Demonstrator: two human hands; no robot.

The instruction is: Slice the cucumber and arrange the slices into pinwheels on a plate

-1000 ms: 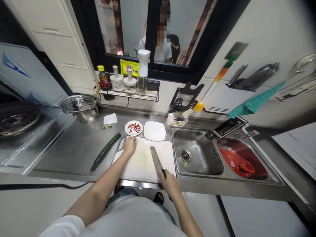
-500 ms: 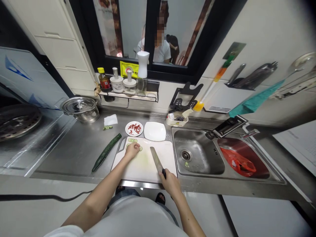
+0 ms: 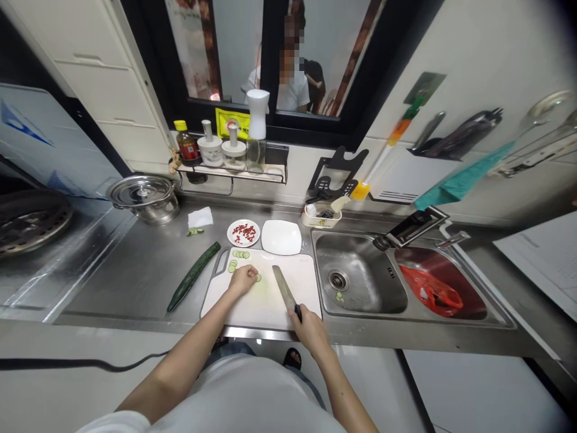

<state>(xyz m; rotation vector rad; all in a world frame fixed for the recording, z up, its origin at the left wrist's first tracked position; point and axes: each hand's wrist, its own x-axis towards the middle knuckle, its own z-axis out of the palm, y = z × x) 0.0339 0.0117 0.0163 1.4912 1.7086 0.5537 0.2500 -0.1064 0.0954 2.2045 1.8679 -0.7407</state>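
My right hand (image 3: 309, 329) is wrapped round the black handle of a kitchen knife (image 3: 283, 287). The blade rests over the white cutting board (image 3: 288, 313), pointing away from me. On the board's left half, my left hand (image 3: 243, 281) has its fingers drawn together at a cucumber slice (image 3: 258, 278), which shows at the fingertips. Beyond that hand, a row of cucumber slices (image 3: 240, 255) lies along the board's far left edge, and a few more slices (image 3: 232, 266) sit just nearer. A long whole cucumber (image 3: 193, 276) lies on the counter left of the board.
Behind the board stand a plate of chopped red pieces (image 3: 244, 233) and a white square plate (image 3: 281, 238). A steel sink (image 3: 360, 300) adjoins on the right, with a red bag (image 3: 433, 291) in its second basin. A lidded pot (image 3: 146, 198) is at the left.
My left hand has come slightly nearer to me and to the right, and the cucumber slice at its fingertips has shifted with it. The knife stays in about the same place.
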